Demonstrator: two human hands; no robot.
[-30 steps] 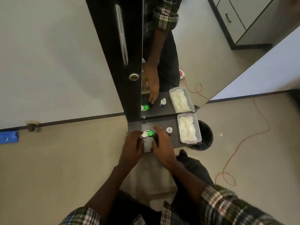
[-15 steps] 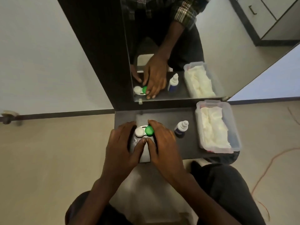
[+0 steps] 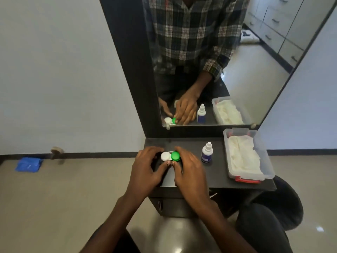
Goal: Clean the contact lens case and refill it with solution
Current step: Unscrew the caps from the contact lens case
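Unchanged since earlier: left hand and right hand grip the contact lens case on the tabletop, fingers curled, steadying it for uncapping.

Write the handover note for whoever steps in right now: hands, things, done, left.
Left hand and right hand: both pinch the contact lens case on the dark shelf.
Case: white cap and green cap both on.
Solution bottle: upright, capped, right of the case, untouched.
Tub of tissues: far right, open.
Done: nothing visible yet.
Left: uncap, clean, refill, recap.
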